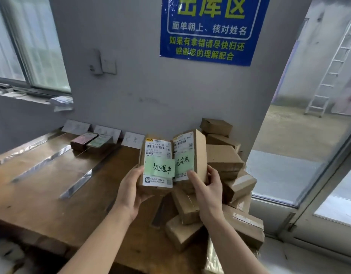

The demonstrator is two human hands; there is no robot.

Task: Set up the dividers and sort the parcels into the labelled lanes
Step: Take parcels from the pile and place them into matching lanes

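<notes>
I hold two small cardboard parcels side by side above the table, labels facing me. My left hand (pixel 131 194) grips the left parcel (pixel 156 153), which carries a green handwritten note. My right hand (pixel 208 192) grips the right parcel (pixel 192 151), also with a green note. Under and to the right of them lies a pile of several brown parcels (pixel 224 161). Clear acrylic dividers (pixel 79 184) lie in strips across the wooden table (pixel 32 194). Two sorted parcels (pixel 91 143) sit at the back of the lanes, below white paper lane labels (pixel 133 140) leaning on the wall.
A grey wall with a blue sign (pixel 210 28) stands behind the table. A window (pixel 32 46) is at the left. At the right, a glass door (pixel 308 155) looks onto a yard with a white ladder (pixel 332 68).
</notes>
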